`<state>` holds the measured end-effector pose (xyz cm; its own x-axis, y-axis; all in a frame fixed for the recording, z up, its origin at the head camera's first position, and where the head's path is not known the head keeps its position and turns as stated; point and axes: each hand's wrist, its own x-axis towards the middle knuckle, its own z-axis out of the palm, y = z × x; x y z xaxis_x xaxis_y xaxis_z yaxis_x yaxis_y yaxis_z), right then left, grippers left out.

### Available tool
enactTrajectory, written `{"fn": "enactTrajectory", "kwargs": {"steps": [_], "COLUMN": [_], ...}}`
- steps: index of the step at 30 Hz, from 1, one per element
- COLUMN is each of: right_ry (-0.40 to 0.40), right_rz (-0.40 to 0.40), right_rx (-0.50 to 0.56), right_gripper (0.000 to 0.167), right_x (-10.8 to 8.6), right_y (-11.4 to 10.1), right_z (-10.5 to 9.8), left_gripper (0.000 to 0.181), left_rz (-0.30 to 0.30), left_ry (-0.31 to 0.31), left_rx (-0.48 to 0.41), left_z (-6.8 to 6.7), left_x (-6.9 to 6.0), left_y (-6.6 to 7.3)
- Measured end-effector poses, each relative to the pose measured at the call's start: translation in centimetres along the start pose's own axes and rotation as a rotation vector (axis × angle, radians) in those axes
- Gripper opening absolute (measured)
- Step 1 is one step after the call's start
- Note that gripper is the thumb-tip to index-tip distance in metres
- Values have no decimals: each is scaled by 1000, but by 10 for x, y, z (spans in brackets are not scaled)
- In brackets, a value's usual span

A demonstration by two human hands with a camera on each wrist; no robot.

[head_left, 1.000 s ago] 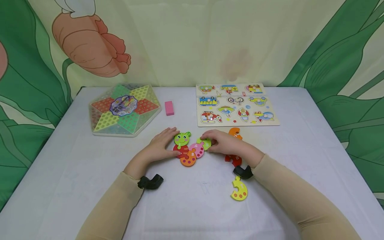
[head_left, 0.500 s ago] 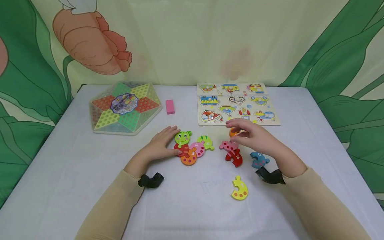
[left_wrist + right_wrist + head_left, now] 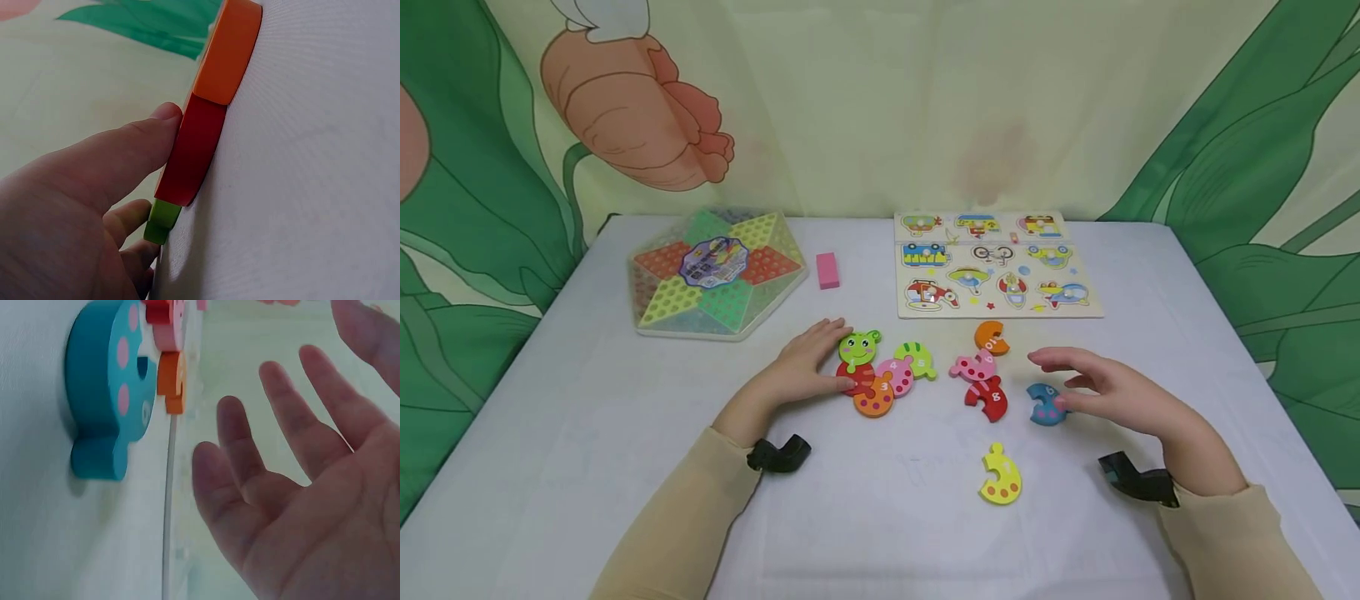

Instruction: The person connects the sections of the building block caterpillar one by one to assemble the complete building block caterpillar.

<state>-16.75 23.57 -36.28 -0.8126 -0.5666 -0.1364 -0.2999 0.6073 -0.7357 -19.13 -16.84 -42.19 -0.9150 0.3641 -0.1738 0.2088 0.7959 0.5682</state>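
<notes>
My left hand [image 3: 799,367] rests at the left of a joined row of caterpillar puzzle pieces. Its thumb touches the red piece [image 3: 190,150], and its straight fingers lie beside the green smiling head [image 3: 857,350]. Joined on from there are an orange piece [image 3: 872,403], a pink piece [image 3: 897,380] and a light green piece [image 3: 914,360]. My right hand [image 3: 1116,396] hovers with fingers spread at the right side of a loose blue piece [image 3: 1043,407]. In the right wrist view a gap shows between the fingers and the blue piece, and the palm holds nothing.
Loose red [image 3: 995,402], pink [image 3: 976,367] and orange [image 3: 989,337] pieces lie between the row and the blue piece. A yellow piece [image 3: 1003,485] lies nearer the front. Behind are a hexagonal game box [image 3: 715,308], a pink block [image 3: 827,271] and a vehicle puzzle board [image 3: 992,304].
My right hand has let go of the light green piece at the row's end and moved right, over the loose pieces, to the blue piece. The left hand has stayed in place.
</notes>
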Motion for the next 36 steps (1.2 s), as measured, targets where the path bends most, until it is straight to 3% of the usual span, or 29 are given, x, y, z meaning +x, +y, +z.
{"fn": "enactTrajectory", "kwargs": {"steps": [9, 18, 23, 28, 36], "right_ry": [-121, -209, -185, -160, -44], "right_rz": [78, 123, 95, 87, 110], "right_rx": [106, -94, -151, -136, -118], "right_gripper": [51, 61, 62, 60, 56], "right_x": [1, 5, 7, 10, 10], "right_y": [28, 32, 33, 34, 34], "right_z": [1, 11, 14, 16, 16], "left_gripper": [80, 80, 79, 80, 81], "left_rz": [9, 1, 5, 5, -5], "left_ry": [4, -2, 0, -4, -3], "left_rx": [-5, 6, 17, 15, 17], "left_z": [2, 1, 1, 1, 2], "left_x": [0, 0, 1, 0, 1], "left_y": [-1, -2, -2, -2, -2]}}
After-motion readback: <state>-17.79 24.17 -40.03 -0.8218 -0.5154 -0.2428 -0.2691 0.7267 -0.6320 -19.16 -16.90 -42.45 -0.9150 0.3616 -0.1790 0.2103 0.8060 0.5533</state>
